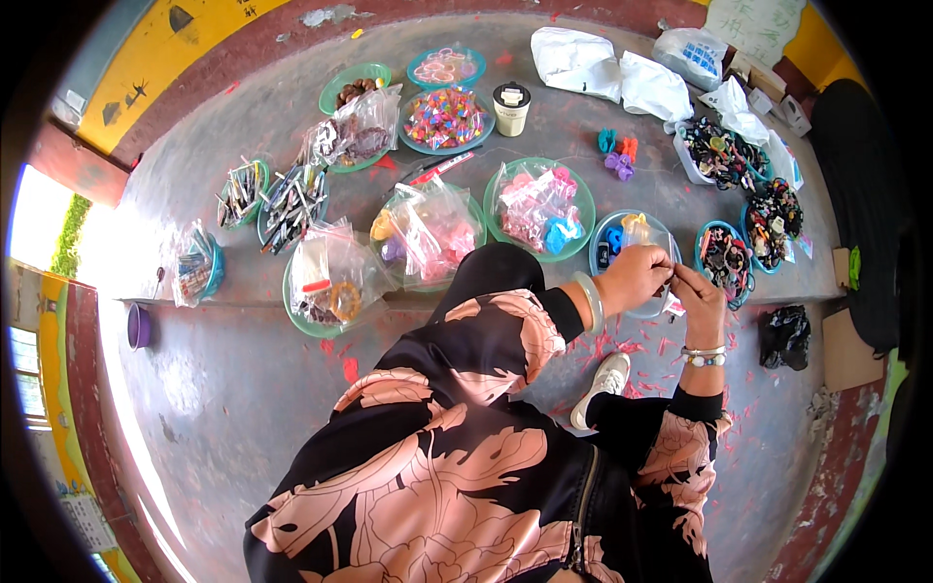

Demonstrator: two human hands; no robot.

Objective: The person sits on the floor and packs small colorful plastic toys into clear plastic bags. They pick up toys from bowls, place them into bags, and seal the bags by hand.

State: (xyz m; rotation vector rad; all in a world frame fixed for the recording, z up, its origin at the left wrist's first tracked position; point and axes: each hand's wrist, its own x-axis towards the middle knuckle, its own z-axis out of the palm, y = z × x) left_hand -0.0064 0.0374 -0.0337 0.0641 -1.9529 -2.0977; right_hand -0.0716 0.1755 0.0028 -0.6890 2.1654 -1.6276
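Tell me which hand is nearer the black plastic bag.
Right. In the picture, the right hand is left of the black plastic bag; the left hand is farther left.

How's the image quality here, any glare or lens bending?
Head view: the opening at far left is blown out to white; head view: the clear plastic bag catches shiny glare; head view: the maroon wall band bows; head view: detail where the left hand meets the right hand is too small to tell.

A head-worn fisheye looks down over the floor (253,428).
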